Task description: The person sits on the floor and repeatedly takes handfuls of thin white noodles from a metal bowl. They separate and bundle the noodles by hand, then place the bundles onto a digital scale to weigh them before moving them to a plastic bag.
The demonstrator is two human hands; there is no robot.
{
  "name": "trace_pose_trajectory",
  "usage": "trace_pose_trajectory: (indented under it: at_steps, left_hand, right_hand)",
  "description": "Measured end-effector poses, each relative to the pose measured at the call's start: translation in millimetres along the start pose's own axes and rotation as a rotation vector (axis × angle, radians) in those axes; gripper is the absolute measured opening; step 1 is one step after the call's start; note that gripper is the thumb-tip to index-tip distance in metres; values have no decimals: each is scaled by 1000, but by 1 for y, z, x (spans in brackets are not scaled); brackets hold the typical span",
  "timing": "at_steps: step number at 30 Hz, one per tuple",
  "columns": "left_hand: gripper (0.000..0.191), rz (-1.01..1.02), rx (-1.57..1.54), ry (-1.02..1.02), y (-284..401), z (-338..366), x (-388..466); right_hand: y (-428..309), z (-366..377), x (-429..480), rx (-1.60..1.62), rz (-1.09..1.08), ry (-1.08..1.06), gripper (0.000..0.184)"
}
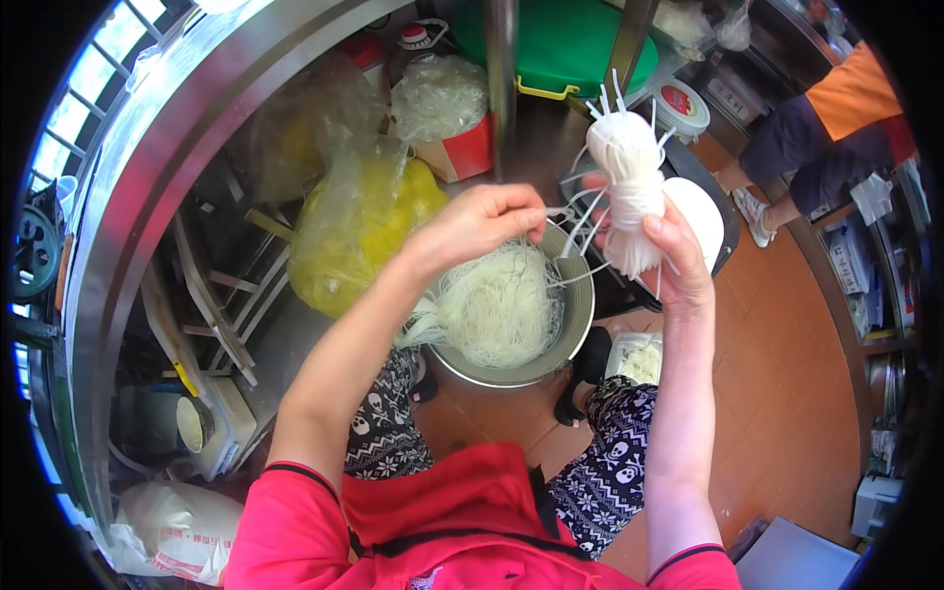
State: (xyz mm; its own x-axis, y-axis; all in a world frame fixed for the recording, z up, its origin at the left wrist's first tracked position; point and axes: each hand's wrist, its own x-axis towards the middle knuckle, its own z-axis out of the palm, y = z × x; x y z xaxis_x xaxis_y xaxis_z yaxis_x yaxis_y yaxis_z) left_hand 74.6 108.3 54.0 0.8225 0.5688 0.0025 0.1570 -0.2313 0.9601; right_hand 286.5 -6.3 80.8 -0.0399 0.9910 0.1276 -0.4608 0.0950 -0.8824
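Note:
In my right hand is a bundle of white noodle-like strands, wound around its middle, with loose ends sticking out at the top and left. My left hand pinches thin strands just left of the bundle, between thumb and fingers. Below my hands stands a round metal pot holding a tangled heap of fine whitish noodles; some of them spill over its left rim. A round white lid or dish lies partly hidden behind my right hand.
Left of the pot sits a yellow plastic bag, with folded chairs beyond. A green lid and a red-and-white container are ahead. A small tub stands by my right foot. Another person is at the upper right.

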Motion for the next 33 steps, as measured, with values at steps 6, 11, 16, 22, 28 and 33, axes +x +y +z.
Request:
trace_pose_trajectory:
  at_steps: [6, 11, 16, 22, 28, 33]
  left_hand:
    - [20, 23, -149, 32, 4, 1, -9]
    - [20, -77, -146, 76, -13, -24, -21]
    - [21, -74, -153, 147, -10, -43, -33]
    - [20, -80, 29, 220, -17, -56, -38]
    - [20, -192, 240, 202, -22, -64, -40]
    - [19, -181, 593, 207, -39, -71, -39]
  right_hand:
    - [32, 3, 10, 53, 225, -112, 70]
    - [28, 9, 7, 15, 239, -110, 67]
    - [23, -6, 6, -8, 195, -93, 66]
    - [12, -14, 2, -62, 92, 1, 68]
    - [3, -11, 2, -109, 74, 32, 69]
    - [-7, -25, -2, -96, -17, 57, 71]
